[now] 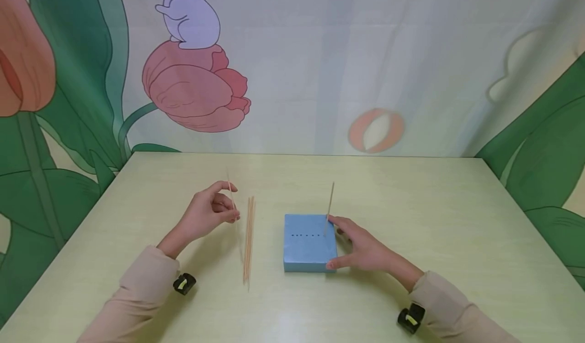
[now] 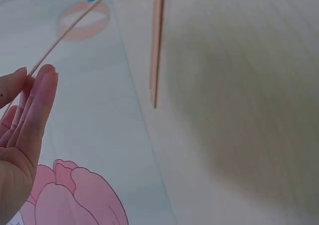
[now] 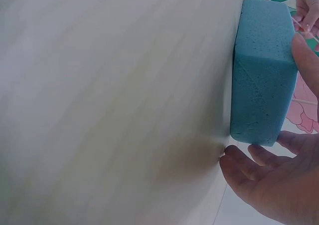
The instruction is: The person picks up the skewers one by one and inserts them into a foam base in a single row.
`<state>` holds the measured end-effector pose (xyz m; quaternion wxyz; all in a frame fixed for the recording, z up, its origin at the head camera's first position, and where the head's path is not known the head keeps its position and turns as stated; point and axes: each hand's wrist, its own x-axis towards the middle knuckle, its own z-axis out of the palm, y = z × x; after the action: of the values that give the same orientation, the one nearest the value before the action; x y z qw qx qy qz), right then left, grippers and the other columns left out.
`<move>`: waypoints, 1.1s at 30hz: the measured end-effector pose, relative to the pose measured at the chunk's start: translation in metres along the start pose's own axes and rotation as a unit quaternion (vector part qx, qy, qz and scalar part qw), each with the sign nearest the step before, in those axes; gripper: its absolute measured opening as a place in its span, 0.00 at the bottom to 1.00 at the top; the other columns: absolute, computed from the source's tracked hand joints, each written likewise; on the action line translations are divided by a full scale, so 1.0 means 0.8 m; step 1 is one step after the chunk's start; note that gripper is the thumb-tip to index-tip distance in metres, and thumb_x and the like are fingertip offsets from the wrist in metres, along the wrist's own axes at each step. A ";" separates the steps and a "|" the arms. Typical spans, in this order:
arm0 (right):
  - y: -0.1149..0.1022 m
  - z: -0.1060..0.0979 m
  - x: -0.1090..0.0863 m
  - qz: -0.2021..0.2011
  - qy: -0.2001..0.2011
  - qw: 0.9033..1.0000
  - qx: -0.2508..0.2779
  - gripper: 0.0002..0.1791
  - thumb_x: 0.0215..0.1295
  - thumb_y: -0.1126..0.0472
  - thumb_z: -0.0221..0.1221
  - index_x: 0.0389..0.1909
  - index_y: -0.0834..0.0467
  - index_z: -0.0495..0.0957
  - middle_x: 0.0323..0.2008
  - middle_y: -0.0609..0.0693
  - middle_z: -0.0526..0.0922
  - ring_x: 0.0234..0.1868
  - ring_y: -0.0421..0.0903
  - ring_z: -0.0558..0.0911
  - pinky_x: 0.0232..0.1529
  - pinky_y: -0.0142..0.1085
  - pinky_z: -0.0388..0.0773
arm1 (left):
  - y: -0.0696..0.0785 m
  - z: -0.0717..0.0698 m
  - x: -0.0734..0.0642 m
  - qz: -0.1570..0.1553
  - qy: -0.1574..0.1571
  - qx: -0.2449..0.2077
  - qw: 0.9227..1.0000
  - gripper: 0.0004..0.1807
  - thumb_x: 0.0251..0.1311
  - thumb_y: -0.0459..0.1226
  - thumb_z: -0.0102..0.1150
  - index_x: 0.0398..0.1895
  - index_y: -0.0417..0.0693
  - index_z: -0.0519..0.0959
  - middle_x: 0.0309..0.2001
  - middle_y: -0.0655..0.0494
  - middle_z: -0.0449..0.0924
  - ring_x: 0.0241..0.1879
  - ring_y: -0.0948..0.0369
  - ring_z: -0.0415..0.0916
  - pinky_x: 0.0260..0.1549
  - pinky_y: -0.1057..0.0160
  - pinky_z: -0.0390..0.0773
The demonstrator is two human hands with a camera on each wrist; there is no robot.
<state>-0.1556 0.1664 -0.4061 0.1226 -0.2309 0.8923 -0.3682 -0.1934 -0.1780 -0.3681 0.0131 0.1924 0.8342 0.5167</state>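
Observation:
My left hand (image 1: 207,212) pinches one thin bamboo skewer (image 1: 231,192) between thumb and fingertips, above the table and left of the other sticks. In the left wrist view this skewer (image 2: 70,28) slants up from the fingertips. Several more bamboo skewers (image 1: 249,241) lie side by side on the table. A blue foam block (image 1: 303,254) with a row of small holes sits to their right. One skewer (image 1: 331,196) stands nearly upright at the row's right end. My right hand (image 1: 367,246) holds the block's right side, thumb on the front corner and fingers at the back.
The pale wooden table (image 1: 434,206) spreads out around the block and skewers. Behind it hangs a printed curtain (image 1: 292,79) with flowers and a cartoon animal. Each wrist carries a small black camera.

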 end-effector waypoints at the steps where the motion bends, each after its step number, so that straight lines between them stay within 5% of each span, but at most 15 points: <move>1: 0.000 0.000 0.000 0.001 0.000 1.000 -0.001 0.55 0.42 0.47 0.70 0.68 0.62 0.51 0.64 0.61 0.59 0.59 0.60 0.65 0.58 0.52 0.62 | 0.002 0.001 0.000 0.007 0.004 0.001 1.000 0.22 0.49 0.22 0.60 0.49 0.37 0.67 0.27 0.46 0.78 0.25 0.55 0.80 0.28 0.64 0.80; 12: 0.000 -0.001 0.001 0.004 -0.005 1.000 0.006 0.55 0.43 0.47 0.70 0.68 0.61 0.50 0.64 0.61 0.58 0.59 0.59 0.65 0.58 0.52 0.62 | 0.030 0.014 0.002 0.102 0.044 -0.009 0.994 0.21 0.51 0.22 0.59 0.50 0.33 0.71 0.29 0.44 0.78 0.26 0.57 0.79 0.28 0.66 0.80; 20: 0.001 -0.001 0.001 0.000 -0.006 1.000 0.004 0.55 0.43 0.47 0.70 0.68 0.62 0.50 0.64 0.61 0.58 0.60 0.59 0.65 0.58 0.52 0.62 | 0.047 0.031 0.005 0.097 0.052 -0.011 0.994 0.11 0.51 0.26 0.62 0.39 0.36 0.76 0.29 0.48 0.80 0.28 0.60 0.79 0.31 0.68 0.78; 33: 0.000 -0.001 0.000 0.005 -0.007 1.000 0.008 0.55 0.42 0.48 0.71 0.68 0.61 0.51 0.65 0.60 0.58 0.60 0.59 0.65 0.58 0.51 0.62 | 0.066 0.059 0.020 0.143 0.043 -0.067 0.987 0.09 0.49 0.25 0.63 0.34 0.35 0.77 0.28 0.47 0.80 0.28 0.60 0.78 0.32 0.65 0.79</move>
<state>-0.1554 0.1668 -0.4055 0.1326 -0.2283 0.8896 -0.3726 -0.1819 -0.1118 -0.3416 -0.0838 0.2856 0.7614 0.5759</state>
